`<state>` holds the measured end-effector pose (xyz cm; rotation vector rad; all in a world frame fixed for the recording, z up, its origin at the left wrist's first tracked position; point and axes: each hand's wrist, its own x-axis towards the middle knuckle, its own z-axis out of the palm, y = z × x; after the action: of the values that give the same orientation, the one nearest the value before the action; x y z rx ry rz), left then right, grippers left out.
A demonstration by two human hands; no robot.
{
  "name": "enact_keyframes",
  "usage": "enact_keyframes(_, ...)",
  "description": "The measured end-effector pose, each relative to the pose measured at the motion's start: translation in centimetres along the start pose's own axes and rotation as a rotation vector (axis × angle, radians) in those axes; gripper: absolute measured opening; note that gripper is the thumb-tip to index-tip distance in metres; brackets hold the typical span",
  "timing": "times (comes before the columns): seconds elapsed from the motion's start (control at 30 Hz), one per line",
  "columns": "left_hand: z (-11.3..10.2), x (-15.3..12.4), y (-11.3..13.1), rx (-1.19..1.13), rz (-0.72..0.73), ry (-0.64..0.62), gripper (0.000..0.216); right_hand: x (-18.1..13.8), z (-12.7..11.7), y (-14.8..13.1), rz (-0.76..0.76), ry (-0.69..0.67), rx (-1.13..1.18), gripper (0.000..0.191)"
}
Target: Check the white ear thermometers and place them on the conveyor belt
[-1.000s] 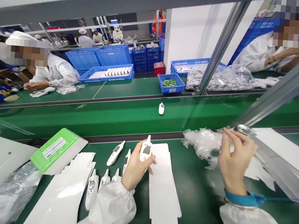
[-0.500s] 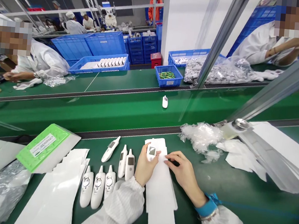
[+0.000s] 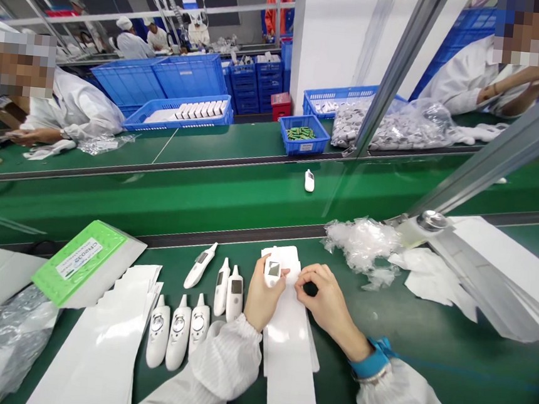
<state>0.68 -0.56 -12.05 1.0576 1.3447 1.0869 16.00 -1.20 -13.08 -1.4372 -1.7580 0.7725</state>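
My left hand (image 3: 262, 297) grips a white ear thermometer (image 3: 273, 271) with its small screen facing up, held over a stack of white sheets (image 3: 290, 367). Beside it, at the right edge of the sheets, my right hand (image 3: 324, 298) has thumb and forefinger pinched together; whatever is between the tips is too small to make out. Left of my hands lie more white ear thermometers: one tilted thermometer (image 3: 200, 265), a screen-up pair (image 3: 234, 296), and a front row with round battery recesses showing (image 3: 178, 338), partly hidden by my left sleeve.
White strips (image 3: 96, 344) and a green CR2032 pack (image 3: 78, 261) lie left. Crumpled clear plastic (image 3: 364, 245) sits at back right. Beyond the bench edge, a thermometer (image 3: 310, 181) lies on the green belt (image 3: 204, 193). Co-workers sit across, near blue trays (image 3: 182, 116).
My right thumb and forefinger have closed into a pinch by the sheets. My left hand keeps its thermometer almost still. The thermometer on the belt has shifted right.
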Motion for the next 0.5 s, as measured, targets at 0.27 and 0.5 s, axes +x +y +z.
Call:
enact_keyframes(0.27,0.0,0.2,-0.1,-0.019,-0.004,0.002,0.049,-0.4,0.3,-0.2,0.013,-0.043,-0.034,0.005)
enact_keyframes(0.5,-0.3,0.0,1.3,-0.051,-0.020,0.005,0.052,0.7,-1.9,-3.8,-0.011,-0.159,0.173,0.018)
